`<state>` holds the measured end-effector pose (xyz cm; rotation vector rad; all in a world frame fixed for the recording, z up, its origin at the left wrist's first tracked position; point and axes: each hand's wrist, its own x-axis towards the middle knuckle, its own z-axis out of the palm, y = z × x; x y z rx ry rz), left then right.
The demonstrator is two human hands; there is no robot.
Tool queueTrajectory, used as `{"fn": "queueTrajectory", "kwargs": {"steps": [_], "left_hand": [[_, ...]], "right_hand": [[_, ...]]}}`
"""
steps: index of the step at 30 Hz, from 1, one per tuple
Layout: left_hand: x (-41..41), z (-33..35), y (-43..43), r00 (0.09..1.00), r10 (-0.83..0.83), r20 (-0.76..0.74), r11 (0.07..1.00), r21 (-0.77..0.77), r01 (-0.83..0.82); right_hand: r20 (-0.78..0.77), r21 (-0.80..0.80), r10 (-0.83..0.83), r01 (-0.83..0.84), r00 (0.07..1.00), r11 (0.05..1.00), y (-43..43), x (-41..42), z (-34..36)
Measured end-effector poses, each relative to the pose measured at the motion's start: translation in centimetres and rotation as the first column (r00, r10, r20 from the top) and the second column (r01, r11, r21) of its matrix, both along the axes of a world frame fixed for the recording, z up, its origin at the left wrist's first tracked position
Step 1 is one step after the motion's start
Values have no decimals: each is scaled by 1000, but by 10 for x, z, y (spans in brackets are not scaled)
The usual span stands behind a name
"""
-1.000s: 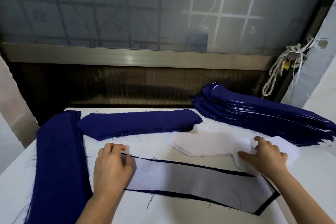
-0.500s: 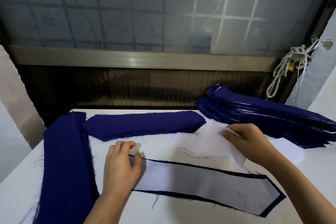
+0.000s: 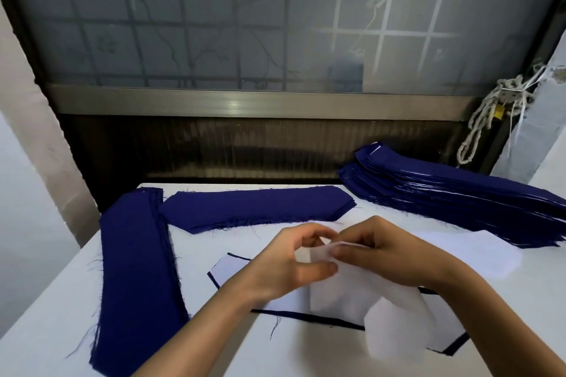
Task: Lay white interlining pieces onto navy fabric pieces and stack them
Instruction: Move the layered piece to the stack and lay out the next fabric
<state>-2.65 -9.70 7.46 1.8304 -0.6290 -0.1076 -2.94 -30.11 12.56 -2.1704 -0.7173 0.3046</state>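
**Head view.** The left hand (image 3: 288, 266) and right hand (image 3: 382, 254) meet above the tabletop (image 3: 61, 315). Both pinch the upper edge of a white interlining piece (image 3: 392, 330), which hangs over an already lined navy piece (image 3: 306, 314). An unlined navy pile (image 3: 254, 208) lies beyond, and the finished stack (image 3: 459, 199) is at far right. Risk: such thin sheets probably cling, so two may lift together, or the limp piece may land skewed.

Seemingly frosted window (image 3: 214, 24) above white table (image 3: 67, 300)
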Motion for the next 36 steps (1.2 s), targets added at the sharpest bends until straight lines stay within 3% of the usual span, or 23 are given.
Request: {"fn": "queueTrajectory", "kwargs": {"steps": [6, 17, 20, 23, 25, 27, 31, 36], "left_hand": [[3, -1, 42, 999, 14, -39, 989, 148, -8], [10, -14, 119, 929, 328, -171, 940, 160, -302], [14, -28, 125, 894, 391, -218, 917, 173, -359], [18, -42, 126, 839, 523, -152, 845, 224, -486], [18, -50, 123, 811, 583, -57, 786, 293, -544], [18, -59, 119, 812, 581, 54, 744, 369, -556], [16, -72, 116, 788, 587, 187, 678, 419, -605], [15, -78, 115, 770, 598, 221, 666, 398, -631]], "right_hand": [[-108, -22, -98, 96, 989, 995, -37, -7, -6], [-319, -78, -321, 313, 892, 947, -126, -13, -37], [-357, 2, -351, 376, 866, 927, -147, -18, -46], [-365, 41, -421, 466, 830, 884, -155, -25, -58], [-240, -55, -511, 514, 825, 856, -154, -26, -73], [-18, -156, -621, 612, 783, 776, -149, -25, -89], [170, -112, -723, 742, 670, 661, -135, -35, -109], [382, -46, -761, 834, 524, 550, -118, -46, -123]]}}
